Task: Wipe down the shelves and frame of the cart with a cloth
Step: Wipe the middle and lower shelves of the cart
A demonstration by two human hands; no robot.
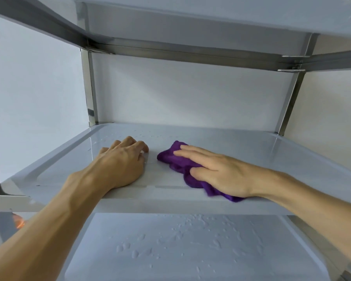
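The right hand [217, 171] lies flat with straight fingers, pressing one purple cloth [178, 162] onto the middle shelf [272, 159] of the cart. Beside the cloth, the left hand [121, 161] rests on the same shelf, fingers bent, holding nothing. Three shelves show; the bottom shelf [190, 246] has water drops.
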